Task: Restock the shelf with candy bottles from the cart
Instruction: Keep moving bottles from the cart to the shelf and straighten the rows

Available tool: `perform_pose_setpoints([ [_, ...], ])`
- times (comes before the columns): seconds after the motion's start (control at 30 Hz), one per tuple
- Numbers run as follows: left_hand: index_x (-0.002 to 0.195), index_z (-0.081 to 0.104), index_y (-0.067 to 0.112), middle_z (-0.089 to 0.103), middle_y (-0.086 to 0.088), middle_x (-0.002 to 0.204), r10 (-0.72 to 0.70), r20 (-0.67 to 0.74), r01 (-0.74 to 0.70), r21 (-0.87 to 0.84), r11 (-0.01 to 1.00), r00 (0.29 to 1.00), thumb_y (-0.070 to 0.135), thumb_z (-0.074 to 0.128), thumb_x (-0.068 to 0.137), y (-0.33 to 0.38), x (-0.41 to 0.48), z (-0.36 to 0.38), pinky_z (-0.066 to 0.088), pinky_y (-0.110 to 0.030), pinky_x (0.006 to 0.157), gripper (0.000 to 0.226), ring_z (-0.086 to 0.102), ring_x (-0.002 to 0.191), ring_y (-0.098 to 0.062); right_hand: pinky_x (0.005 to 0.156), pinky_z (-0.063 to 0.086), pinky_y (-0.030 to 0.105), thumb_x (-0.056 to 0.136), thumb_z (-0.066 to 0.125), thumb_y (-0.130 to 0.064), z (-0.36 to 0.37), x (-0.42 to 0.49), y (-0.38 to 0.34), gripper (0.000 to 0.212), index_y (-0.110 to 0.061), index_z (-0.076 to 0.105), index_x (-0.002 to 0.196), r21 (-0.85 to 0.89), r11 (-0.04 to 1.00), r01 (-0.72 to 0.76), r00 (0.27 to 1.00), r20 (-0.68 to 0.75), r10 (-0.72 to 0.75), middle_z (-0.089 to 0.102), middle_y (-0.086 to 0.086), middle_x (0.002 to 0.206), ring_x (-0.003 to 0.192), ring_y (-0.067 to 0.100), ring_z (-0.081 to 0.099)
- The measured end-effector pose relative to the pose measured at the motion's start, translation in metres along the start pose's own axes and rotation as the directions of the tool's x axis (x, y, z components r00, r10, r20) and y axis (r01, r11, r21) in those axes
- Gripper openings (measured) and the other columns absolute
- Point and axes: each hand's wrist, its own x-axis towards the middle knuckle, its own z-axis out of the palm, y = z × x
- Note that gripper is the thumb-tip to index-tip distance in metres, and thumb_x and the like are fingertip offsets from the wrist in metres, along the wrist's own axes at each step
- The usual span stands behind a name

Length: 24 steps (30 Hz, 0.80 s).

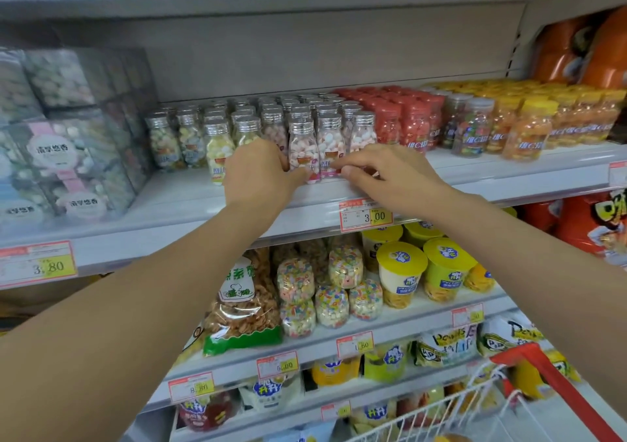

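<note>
Our left hand [261,170] wrapped round front bottle [303,151], thumb at its base. Right hand [386,173] pinching base of next bottle [330,146]. Both bottles upright, touching, at shelf [169,200] front edge, ahead of silver-cap rows [271,112]. Rows look mostly full; bare strip left along front. Cart [529,370] lower right, contents mostly out of view, so can't tell how many remain. We judge: well along, not finished.

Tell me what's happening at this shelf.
A person is restocking candy bottles. The left hand grips a pink-and-white bottle in the front row of the shelf, and the right hand pinches the next bottle beside it, near the edge. The wire cart stands at lower right.
</note>
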Motion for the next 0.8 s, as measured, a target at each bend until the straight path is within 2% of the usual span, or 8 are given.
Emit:
perform_pose_setpoints([
  [0.1,0.068,0.071,0.002,0.064,-0.01,0.059,-0.049,-0.007,0.049,-0.016,0.999,0.999,0.047,0.074,0.079,0.0,0.0,0.002,0.038,-0.025,0.047,0.047,0.059,0.056,-0.024,0.078,0.037,0.028,0.101,0.042,-0.04,-0.002,-0.001,-0.002,0.033,-0.037,0.062,0.127,0.005,1.0,-0.027,1.0,0.013,0.027,0.064,-0.007,0.124,0.112,0.019,0.057],
  [0.2,0.069,0.069,0.003,0.053,-0.004,0.053,-0.119,-0.01,0.119,-0.033,0.992,0.993,0.047,0.075,0.079,0.002,0.002,0.004,0.03,-0.024,0.043,0.046,0.05,0.05,-0.018,0.079,0.039,0.029,0.101,0.042,-0.041,-0.002,-0.001,-0.004,0.033,-0.037,0.062,0.127,-0.01,0.999,-0.046,0.999,0.021,0.046,0.064,-0.008,0.126,0.113,0.019,0.057],
  [0.3,0.078,0.067,0.006,0.06,-0.005,0.065,-0.106,-0.002,0.106,-0.02,0.994,0.994,0.044,0.074,0.081,0.004,0.0,0.002,0.034,-0.026,0.049,0.039,0.055,0.061,-0.02,0.084,0.044,0.034,0.101,0.041,-0.041,0.0,-0.002,-0.006,0.034,-0.035,0.06,0.128,-0.028,0.998,-0.054,0.999,0.002,0.054,0.063,-0.005,0.125,0.113,0.02,0.056],
  [0.43,0.096,0.06,0.007,0.065,-0.009,0.087,0.055,-0.065,-0.057,-0.039,0.998,0.996,0.034,0.067,0.088,0.002,-0.014,-0.007,0.048,-0.035,0.066,0.029,0.061,0.082,-0.027,0.083,0.043,0.034,0.102,0.04,-0.034,0.011,-0.007,-0.001,0.035,-0.026,0.061,0.129,0.012,1.0,-0.001,0.998,-0.063,0.002,0.064,0.0,0.115,0.106,0.021,0.057],
  [0.57,0.113,0.057,0.009,0.058,-0.01,0.109,0.276,-0.131,-0.257,0.142,0.956,0.952,0.034,0.052,0.094,-0.01,-0.041,-0.013,0.041,-0.04,0.085,0.032,0.052,0.104,-0.03,0.088,0.039,0.029,0.101,0.041,-0.028,0.021,-0.024,-0.005,0.037,-0.012,0.06,0.128,0.065,0.995,0.072,0.985,-0.162,-0.061,0.059,0.006,0.113,0.108,0.022,0.053],
  [0.63,0.111,0.059,0.011,0.056,-0.009,0.108,0.342,-0.178,-0.317,0.157,0.935,0.923,0.031,0.053,0.093,-0.014,-0.056,-0.018,0.037,-0.041,0.087,0.027,0.049,0.104,-0.03,0.094,0.035,0.026,0.099,0.043,-0.026,0.017,-0.037,-0.011,0.037,-0.011,0.059,0.129,0.063,0.996,0.067,0.97,-0.237,-0.05,0.057,0.006,0.119,0.113,0.021,0.05],
  [0.7,0.106,0.061,0.013,0.056,-0.008,0.105,0.406,-0.202,-0.385,0.134,0.913,0.891,0.026,0.055,0.09,-0.016,-0.076,-0.021,0.035,-0.04,0.084,0.021,0.049,0.102,-0.03,0.096,0.036,0.029,0.099,0.046,-0.023,0.012,-0.055,-0.017,0.033,-0.011,0.06,0.126,0.038,0.997,0.062,0.958,-0.282,-0.049,0.057,0.006,0.12,0.114,0.021,0.05],
  [0.8,0.1,0.064,0.014,0.06,-0.007,0.099,0.414,-0.125,-0.409,0.067,0.91,0.901,0.022,0.057,0.089,-0.01,-0.112,-0.025,0.035,-0.038,0.081,0.015,0.052,0.098,-0.029,0.087,0.044,0.034,0.099,0.049,-0.021,0.006,-0.091,-0.031,0.026,-0.014,0.064,0.119,0.05,0.998,0.028,0.963,-0.268,-0.013,0.06,0.004,0.112,0.104,0.021,0.056],
])
